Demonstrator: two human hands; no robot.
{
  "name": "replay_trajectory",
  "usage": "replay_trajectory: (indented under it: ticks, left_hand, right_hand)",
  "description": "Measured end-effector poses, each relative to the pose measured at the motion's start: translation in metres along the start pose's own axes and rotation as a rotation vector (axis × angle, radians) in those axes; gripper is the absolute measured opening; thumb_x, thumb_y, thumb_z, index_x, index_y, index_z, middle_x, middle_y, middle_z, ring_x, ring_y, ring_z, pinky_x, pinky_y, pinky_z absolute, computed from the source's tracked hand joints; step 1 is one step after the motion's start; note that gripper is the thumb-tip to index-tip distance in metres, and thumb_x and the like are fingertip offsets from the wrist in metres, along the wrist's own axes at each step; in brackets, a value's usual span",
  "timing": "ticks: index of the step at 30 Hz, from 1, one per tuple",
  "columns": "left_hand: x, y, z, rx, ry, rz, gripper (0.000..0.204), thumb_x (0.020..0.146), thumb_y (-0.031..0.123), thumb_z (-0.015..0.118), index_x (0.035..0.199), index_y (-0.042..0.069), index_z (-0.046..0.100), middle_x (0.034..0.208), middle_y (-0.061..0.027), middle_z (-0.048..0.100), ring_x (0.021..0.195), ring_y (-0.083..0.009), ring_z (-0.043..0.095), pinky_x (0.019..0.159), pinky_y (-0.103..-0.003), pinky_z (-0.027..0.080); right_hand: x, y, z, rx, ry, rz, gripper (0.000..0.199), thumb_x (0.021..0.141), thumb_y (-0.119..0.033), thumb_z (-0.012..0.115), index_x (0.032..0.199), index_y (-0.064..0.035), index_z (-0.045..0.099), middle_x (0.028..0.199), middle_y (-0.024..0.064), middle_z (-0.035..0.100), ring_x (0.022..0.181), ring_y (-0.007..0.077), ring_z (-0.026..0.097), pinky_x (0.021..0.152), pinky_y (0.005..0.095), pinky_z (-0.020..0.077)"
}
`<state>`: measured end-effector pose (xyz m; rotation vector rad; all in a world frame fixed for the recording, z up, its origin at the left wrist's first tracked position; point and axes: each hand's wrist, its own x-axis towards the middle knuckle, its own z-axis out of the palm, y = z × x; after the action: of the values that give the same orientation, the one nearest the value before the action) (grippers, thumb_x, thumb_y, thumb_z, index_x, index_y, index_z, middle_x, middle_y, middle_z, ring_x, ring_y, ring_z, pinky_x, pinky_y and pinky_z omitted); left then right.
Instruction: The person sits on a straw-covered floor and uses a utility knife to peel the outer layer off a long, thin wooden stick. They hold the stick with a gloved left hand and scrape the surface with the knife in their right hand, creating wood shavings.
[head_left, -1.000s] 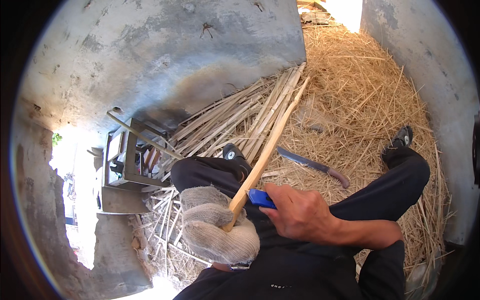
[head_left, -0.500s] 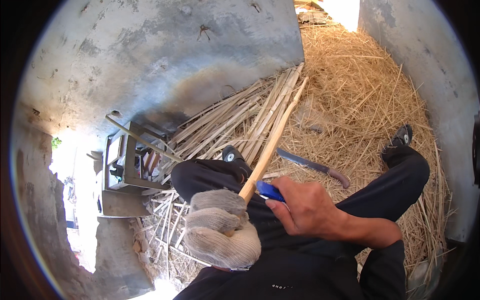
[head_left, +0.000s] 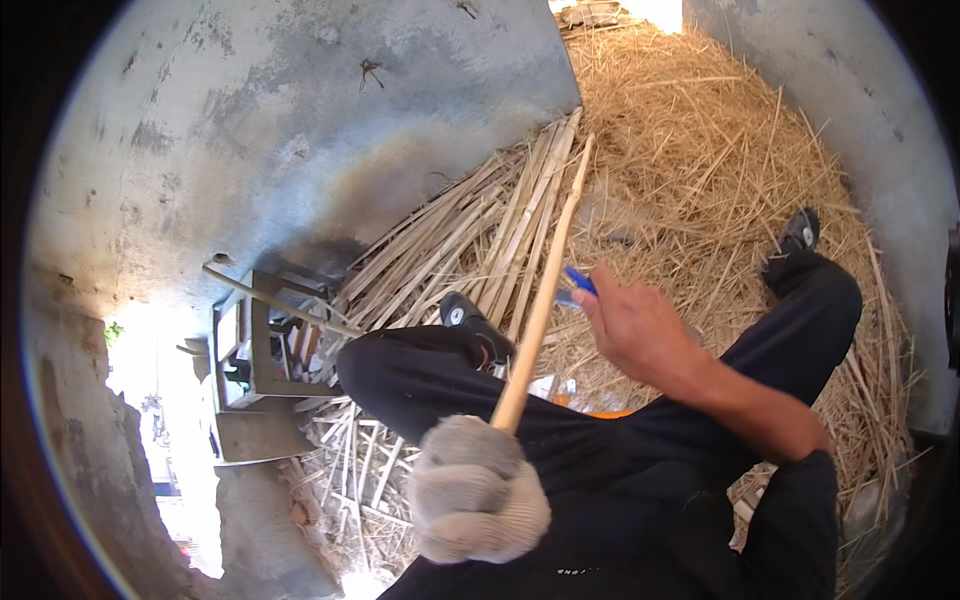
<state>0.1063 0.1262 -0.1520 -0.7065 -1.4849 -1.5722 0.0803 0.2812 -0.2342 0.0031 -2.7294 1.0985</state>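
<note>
My left hand, in a grey knitted work glove, is closed around the near end of a long pale bamboo stick. The stick slants up and slightly right, away from my body, over my crossed legs. My bare right hand is closed on a small blue tool, just right of the stick's middle. The fingers cover most of this tool, so its exact kind and working edge do not show. Behind that hand lies a machete, mostly hidden, with a bit of its grey blade showing.
Split bamboo strips are piled against the grey wall. Straw and shavings cover the floor ahead and right. A small wooden frame with odds and ends stands at left, a thin stick across it. An orange item lies between my legs.
My right hand has moved up and away from me along the stick, with the blue tool. The gloved left hand has shifted down and right, and the stick stands steeper. The view has tilted slightly.
</note>
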Motion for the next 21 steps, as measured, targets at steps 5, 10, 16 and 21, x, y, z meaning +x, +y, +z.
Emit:
replay_trajectory:
  ticks: [5, 10, 16, 21]
  left_hand:
    - [0.011, 0.003, 0.012, 0.176, 0.388, -0.303, 0.056, 0.105, 0.050, 0.029, 0.060, 0.016, 0.031, 0.052, 0.0004, 0.028, 0.042, -0.0094, 0.025, 0.039, -0.022, 0.022]
    - [0.004, 0.001, 0.005, 0.106, 0.385, -0.261, 0.055, 0.105, 0.049, 0.032, 0.062, 0.015, 0.032, 0.052, -0.0002, 0.030, 0.042, -0.0099, 0.027, 0.039, -0.023, 0.023]
    - [-0.001, 0.004, 0.004, 0.067, 0.375, -0.274, 0.054, 0.104, 0.049, 0.035, 0.063, 0.014, 0.034, 0.053, -0.0010, 0.032, 0.042, -0.0104, 0.029, 0.039, -0.023, 0.025]
    - [-0.004, 0.011, 0.010, 0.053, 0.450, -0.360, 0.056, 0.104, 0.052, 0.032, 0.061, 0.016, 0.031, 0.052, 0.0011, 0.027, 0.043, -0.0099, 0.025, 0.041, -0.023, 0.021]
  right_hand:
    - [-0.021, -0.054, -0.033, 0.300, -0.069, -0.177, 0.025, 0.097, -0.026, 0.058, 0.093, -0.0031, 0.048, 0.062, 0.0159, 0.057, 0.052, 0.0369, 0.059, 0.048, 0.0455, 0.0473]
    - [-0.035, -0.069, -0.037, 0.345, -0.139, -0.438, 0.025, 0.095, -0.024, 0.062, 0.091, -0.0037, 0.048, 0.068, 0.0151, 0.058, 0.049, 0.0328, 0.059, 0.045, 0.0417, 0.0470]
    - [-0.029, -0.057, -0.017, 0.205, -0.068, -0.341, 0.025, 0.096, -0.025, 0.061, 0.089, -0.0046, 0.048, 0.062, 0.0120, 0.056, 0.048, 0.0307, 0.059, 0.042, 0.0411, 0.0463]
    - [-0.033, -0.060, -0.026, 0.219, -0.042, -0.423, 0.026, 0.098, -0.028, 0.057, 0.091, -0.0048, 0.049, 0.061, 0.0111, 0.058, 0.044, 0.0284, 0.059, 0.039, 0.0403, 0.0445]
